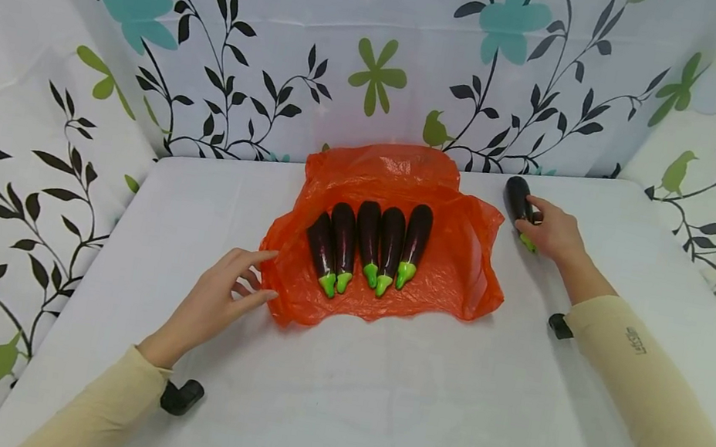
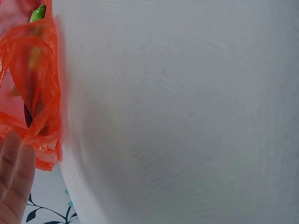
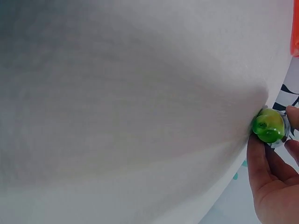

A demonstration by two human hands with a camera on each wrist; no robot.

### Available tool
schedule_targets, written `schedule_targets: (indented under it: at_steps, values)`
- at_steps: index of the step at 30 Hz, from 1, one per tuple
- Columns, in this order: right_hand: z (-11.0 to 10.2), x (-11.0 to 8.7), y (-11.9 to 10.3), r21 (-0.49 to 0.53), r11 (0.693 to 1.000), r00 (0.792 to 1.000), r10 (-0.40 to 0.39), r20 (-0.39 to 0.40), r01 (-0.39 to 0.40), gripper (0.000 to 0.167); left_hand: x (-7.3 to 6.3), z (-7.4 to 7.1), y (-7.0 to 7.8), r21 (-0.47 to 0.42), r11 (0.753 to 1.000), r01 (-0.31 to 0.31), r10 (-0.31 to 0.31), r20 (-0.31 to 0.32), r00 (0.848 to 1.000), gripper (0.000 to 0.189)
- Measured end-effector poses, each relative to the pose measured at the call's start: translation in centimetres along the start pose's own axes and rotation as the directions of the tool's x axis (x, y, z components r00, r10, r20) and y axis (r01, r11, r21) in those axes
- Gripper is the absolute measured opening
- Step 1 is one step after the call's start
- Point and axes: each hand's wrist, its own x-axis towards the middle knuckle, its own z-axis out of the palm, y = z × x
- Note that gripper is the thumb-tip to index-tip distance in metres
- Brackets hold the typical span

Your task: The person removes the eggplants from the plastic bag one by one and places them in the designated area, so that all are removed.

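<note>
Several dark purple eggplants with green stem ends (image 1: 367,233) lie side by side on a spread orange-red plastic bag (image 1: 449,269) in the head view. My left hand (image 1: 219,303) is at the bag's left edge, fingers extended, fingertips overlapping the plastic. In the left wrist view its straight fingers (image 2: 21,182) show beside the crumpled bag (image 2: 42,88). To the right of the bag, my right hand (image 1: 558,236) grips a single eggplant (image 1: 517,196) between thumb and fingers. That eggplant's green stem end (image 3: 268,125) faces the right wrist camera.
A white-covered table (image 1: 385,408) carries everything. Behind it and along both sides hangs white cloth (image 1: 334,16) printed with leaves, flowers and birds. Small black devices (image 1: 181,397) sit at both wrists.
</note>
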Motion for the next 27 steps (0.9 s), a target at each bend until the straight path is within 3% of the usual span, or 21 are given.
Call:
schedule_targets:
  at_steps: [20, 27]
  values:
    - [-0.1, -0.7, 0.4, -0.046, 0.999, 0.999, -0.027, -0.035, 0.025, 0.063, 0.0, 0.1, -0.1, 0.001, 1.000, 0.009, -0.009, -0.007, 1.000, 0.059]
    - [-0.7, -2.6, -0.7, -0.015, 0.999, 0.997, -0.053, -0.059, 0.052, 0.064, -0.1, 0.1, -0.1, 0.004, 1.000, 0.010, -0.010, -0.013, 1.000, 0.060]
